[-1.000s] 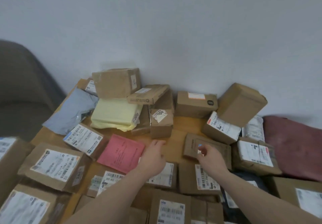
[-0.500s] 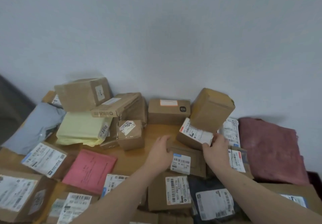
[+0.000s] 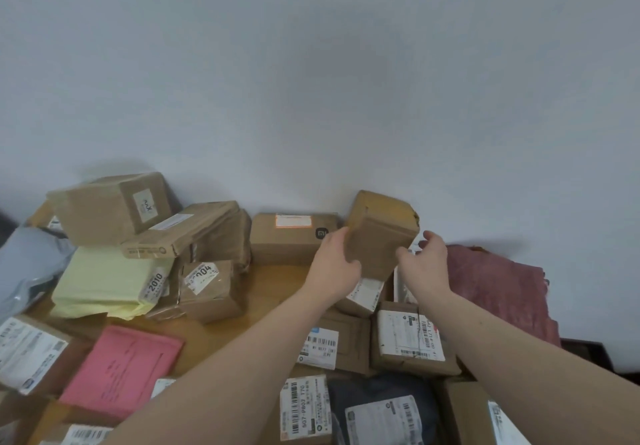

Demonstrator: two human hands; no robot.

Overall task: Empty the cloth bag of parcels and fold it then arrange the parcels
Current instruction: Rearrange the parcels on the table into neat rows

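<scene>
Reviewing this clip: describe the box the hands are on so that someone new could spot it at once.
Follow the wall down to the table's back edge, right of centre. The tilted box leans there between the left hand and right hand. Unlike its flat neighbours, it stands on end and shows plain brown faces.

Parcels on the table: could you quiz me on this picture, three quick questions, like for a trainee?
1. True or false: the pink envelope lies on the yellow parcel.
2. Which hand grips the tilted box? A left B right C neither
3. Fill in: the folded red cloth lies at the table's ___ end.

Key: 1 false, they lie apart; 2 A, the right hand is open beside it; 3 right.
</scene>
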